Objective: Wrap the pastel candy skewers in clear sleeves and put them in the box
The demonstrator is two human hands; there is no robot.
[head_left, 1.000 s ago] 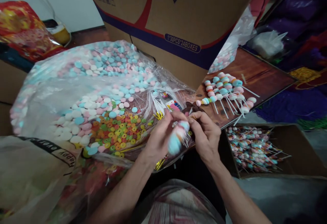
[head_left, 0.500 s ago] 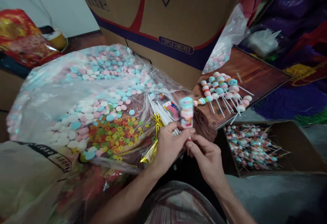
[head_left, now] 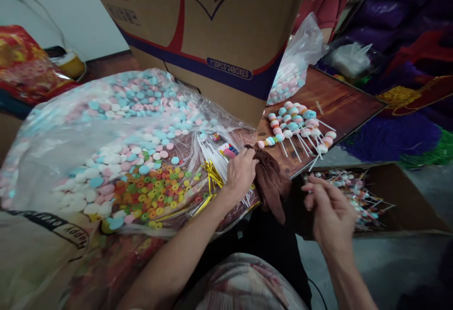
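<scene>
My left hand (head_left: 242, 173) has its fingers closed on the edge of a brown cloth (head_left: 272, 182) at the table's front. My right hand (head_left: 332, 211) hangs above the near side of an open cardboard box (head_left: 406, 206), fingers loosely bent and apart, nothing visible in them. In that box lie many wrapped marshmallow sticks (head_left: 368, 206), partly hidden by the hand. Unwrapped marshmallow skewers (head_left: 293, 119) on white sticks lie on the table behind the cloth. Beside my left hand are gold twist ties (head_left: 212, 174) and white sticks (head_left: 214, 156).
A big clear plastic bag (head_left: 71, 130) spreads over the left, with loose marshmallows (head_left: 134, 97) and ring-shaped gummies (head_left: 152, 189). Behind stands a tall carton (head_left: 226, 36). Past it, a person in a red top (head_left: 323, 3) is near another marshmallow bag (head_left: 297, 64).
The wrapped marshmallow stick both hands held up has left them. My right hand has moved right, over the box; my left hand has shifted up onto the cloth. The view has shifted slightly.
</scene>
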